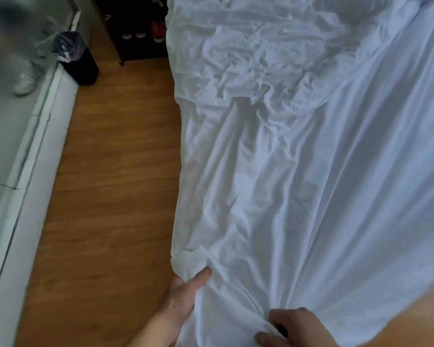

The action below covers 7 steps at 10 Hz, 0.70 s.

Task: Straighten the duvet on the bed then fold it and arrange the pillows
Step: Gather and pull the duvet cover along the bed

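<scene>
Head view looks down along a white duvet (298, 159) that fills the frame from 12 o'clock down to 5 o'clock, draped over the bed. Its cotton cover is thin and soft; toward 12 o'clock it bunches into a mass of small crumpled wrinkles, while nearer the person it runs in long, smooth, fanning folds that converge on the hands. The left hand (183, 294) at 6 o'clock grips the duvet's near left corner, thumb pressed on top of a rounded wad of cloth and fingers curled beneath it. The right hand (291, 326) at 5 o'clock is closed into a loose fist, knuckles up, with a pleat of the same cloth pinched inside it. To the left, from 9 to 7 o'clock, lies a wooden floor (110, 184) of warm brown planks with a faint sheen. At 11 o'clock stands a black cylindrical bin (78, 58) lined with a crinkled clear plastic bag, beside a pale glass panel (15, 96)
</scene>
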Each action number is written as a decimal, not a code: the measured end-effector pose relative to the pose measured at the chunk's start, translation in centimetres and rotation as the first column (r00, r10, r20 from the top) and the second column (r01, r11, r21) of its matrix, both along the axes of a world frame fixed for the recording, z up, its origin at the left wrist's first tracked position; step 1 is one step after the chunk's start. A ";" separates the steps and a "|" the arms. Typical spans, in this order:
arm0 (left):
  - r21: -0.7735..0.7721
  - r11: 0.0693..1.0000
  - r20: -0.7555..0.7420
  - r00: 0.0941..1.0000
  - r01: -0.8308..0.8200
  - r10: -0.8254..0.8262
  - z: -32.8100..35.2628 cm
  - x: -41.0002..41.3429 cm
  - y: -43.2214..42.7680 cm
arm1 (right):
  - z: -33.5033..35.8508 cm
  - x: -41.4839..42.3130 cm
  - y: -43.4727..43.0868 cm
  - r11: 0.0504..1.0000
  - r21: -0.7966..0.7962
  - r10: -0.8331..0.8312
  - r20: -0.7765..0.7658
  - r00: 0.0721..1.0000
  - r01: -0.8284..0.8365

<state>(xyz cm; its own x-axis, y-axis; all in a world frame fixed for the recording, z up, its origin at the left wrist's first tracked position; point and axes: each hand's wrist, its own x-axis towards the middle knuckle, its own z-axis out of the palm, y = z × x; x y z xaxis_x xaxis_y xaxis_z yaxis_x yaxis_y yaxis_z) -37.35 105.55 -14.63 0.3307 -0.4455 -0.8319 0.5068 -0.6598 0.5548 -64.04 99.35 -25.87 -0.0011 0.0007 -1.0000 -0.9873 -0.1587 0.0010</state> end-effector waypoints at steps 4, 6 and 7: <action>0.475 0.865 0.297 0.896 0.162 -0.331 -3.9 3.1 2.1 | 8.7 4.5 3.0 0.889 -0.352 -0.135 0.409 0.903 0.292; 0.483 0.660 0.561 0.376 0.575 -0.738 1.5 -0.9 -7.9 | 12.6 2.1 -1.7 0.790 -0.444 -0.171 0.502 0.848 0.422; 0.473 0.361 0.519 0.076 0.804 -0.851 3.0 -4.3 -12.0 | 14.5 -1.2 -6.0 0.647 -0.585 -0.191 0.497 0.847 0.489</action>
